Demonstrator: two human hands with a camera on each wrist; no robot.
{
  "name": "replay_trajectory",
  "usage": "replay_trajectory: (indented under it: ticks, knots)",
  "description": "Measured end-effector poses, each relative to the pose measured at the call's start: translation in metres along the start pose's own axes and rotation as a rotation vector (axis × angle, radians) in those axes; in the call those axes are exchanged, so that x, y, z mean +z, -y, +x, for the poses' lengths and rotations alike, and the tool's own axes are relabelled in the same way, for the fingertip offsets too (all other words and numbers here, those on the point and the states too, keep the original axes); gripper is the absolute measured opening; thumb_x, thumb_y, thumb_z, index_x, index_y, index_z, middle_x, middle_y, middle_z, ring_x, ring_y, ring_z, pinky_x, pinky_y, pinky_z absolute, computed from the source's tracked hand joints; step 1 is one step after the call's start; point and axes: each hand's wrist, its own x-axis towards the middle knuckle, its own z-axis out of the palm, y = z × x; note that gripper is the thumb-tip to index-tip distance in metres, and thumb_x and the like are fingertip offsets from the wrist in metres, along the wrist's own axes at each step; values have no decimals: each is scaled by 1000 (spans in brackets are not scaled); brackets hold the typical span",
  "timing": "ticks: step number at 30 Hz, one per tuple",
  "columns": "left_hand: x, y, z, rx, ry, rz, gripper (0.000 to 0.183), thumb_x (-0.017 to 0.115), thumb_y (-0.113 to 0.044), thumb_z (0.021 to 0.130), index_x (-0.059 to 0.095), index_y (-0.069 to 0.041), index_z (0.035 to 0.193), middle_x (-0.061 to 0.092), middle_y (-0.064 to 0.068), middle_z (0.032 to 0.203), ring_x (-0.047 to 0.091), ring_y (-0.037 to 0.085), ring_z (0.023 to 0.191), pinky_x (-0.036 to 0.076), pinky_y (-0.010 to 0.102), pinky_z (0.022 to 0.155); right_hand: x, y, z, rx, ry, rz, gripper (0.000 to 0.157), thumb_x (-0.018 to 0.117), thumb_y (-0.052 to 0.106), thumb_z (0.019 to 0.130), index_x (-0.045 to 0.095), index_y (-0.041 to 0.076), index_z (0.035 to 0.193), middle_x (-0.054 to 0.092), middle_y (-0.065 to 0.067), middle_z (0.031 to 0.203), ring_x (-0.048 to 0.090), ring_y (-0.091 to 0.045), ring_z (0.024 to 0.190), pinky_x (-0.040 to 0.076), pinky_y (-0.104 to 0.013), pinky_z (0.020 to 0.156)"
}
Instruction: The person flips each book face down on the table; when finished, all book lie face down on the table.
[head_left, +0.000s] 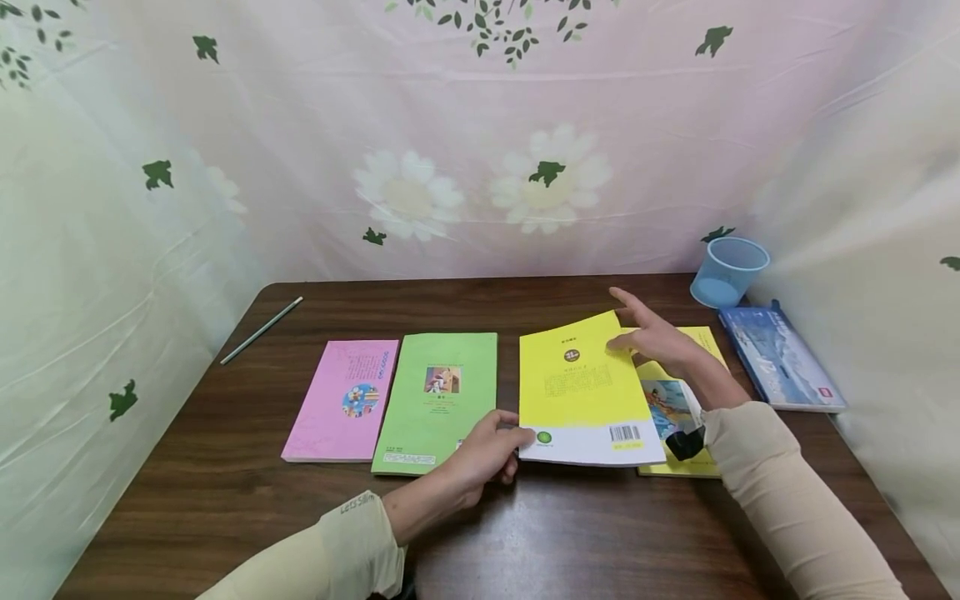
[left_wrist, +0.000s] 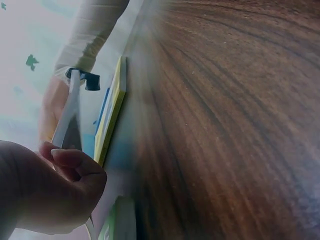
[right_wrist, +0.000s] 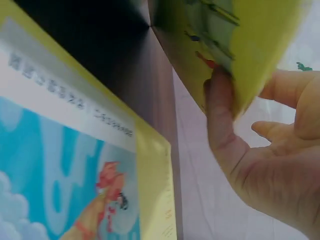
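A yellow book with a white lower band and a barcode is held tilted above the table, its back cover up. My left hand pinches its lower left corner between thumb and fingers; the left wrist view shows the book's edge in that hand. At the upper right edge, my right hand pinches the book, one digit under it and others above. Beneath and to the right lies another yellow book, with a picture on its cover, partly hidden by the held book and my right wrist.
On the table, a green book and a pink book lie side by side at left. A thin grey stick rests at the far left. At right are a blue book and a light blue cup.
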Motion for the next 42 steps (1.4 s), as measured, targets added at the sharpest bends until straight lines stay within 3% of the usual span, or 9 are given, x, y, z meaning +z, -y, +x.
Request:
replay_trajectory:
  ticks: [11, 18, 23, 29, 32, 34, 38, 41, 42]
  knots:
    - [-1, 7, -2, -17, 8, 24, 54, 63, -24, 94, 44, -1, 139, 59, 6, 83, 50, 14, 57, 43, 24, 53, 9, -6, 3, 80, 6, -95, 93, 62, 23, 98, -6, 31, 161, 0, -27, 165, 50, -44, 129, 57, -44, 87]
    - [-4, 6, -6, -32, 2, 28, 61, 62, -25, 94, 40, -2, 146, 63, 9, 97, 54, 14, 60, 44, 24, 53, 15, -8, 11, 92, 22, -100, 90, 60, 25, 99, -4, 30, 162, -1, -26, 166, 53, -41, 125, 57, -40, 85]
    - [-6, 6, -9, -39, -3, 41, 71, 62, -25, 94, 31, -1, 153, 63, 13, 112, 57, 13, 62, 45, 23, 53, 19, -7, 17, 93, 26, -122, 89, 59, 25, 100, -5, 27, 162, -4, -25, 166, 40, -45, 136, 56, -42, 86]
    - [-12, 5, -13, -51, -1, 52, 74, 61, -26, 95, 27, 1, 156, 58, 14, 131, 60, 14, 66, 47, 23, 55, 25, -5, 24, 116, 37, -149, 89, 59, 27, 100, -5, 25, 162, -6, -24, 167, 42, -47, 135, 57, -45, 86]
    - [-15, 4, -14, -54, 1, 56, 75, 60, -27, 96, 25, 2, 156, 57, 15, 134, 61, 13, 67, 47, 23, 55, 26, -5, 27, 122, 49, -150, 88, 57, 26, 101, -7, 24, 162, -7, -25, 166, 31, -51, 143, 57, -48, 88]
    - [-16, 4, -15, -60, 3, 58, 76, 60, -26, 95, 24, 3, 156, 56, 16, 136, 61, 13, 68, 47, 22, 54, 26, -4, 28, 125, 51, -163, 87, 56, 26, 102, -7, 24, 162, -6, -27, 166, 27, -52, 144, 57, -47, 86]
    - [-20, 2, -18, -74, 14, 62, 76, 60, -25, 95, 24, 4, 156, 53, 18, 141, 62, 13, 69, 47, 22, 54, 27, -2, 29, 125, 30, -227, 86, 57, 30, 101, -4, 22, 162, 5, -31, 163, 40, -51, 130, 54, -43, 78]
    - [-22, 1, -20, -80, 30, 67, 76, 60, -24, 96, 24, 4, 155, 51, 20, 144, 63, 14, 72, 48, 23, 56, 27, 0, 29, 119, 17, -269, 86, 57, 32, 100, -1, 19, 162, 11, -32, 162, 41, -51, 130, 51, -49, 84]
    - [-23, 1, -21, -79, 35, 70, 75, 59, -24, 96, 24, 4, 155, 51, 21, 144, 64, 14, 72, 48, 23, 56, 27, 0, 30, 118, 16, -278, 85, 56, 32, 101, -1, 18, 162, 12, -32, 162, 34, -51, 139, 49, -52, 89]
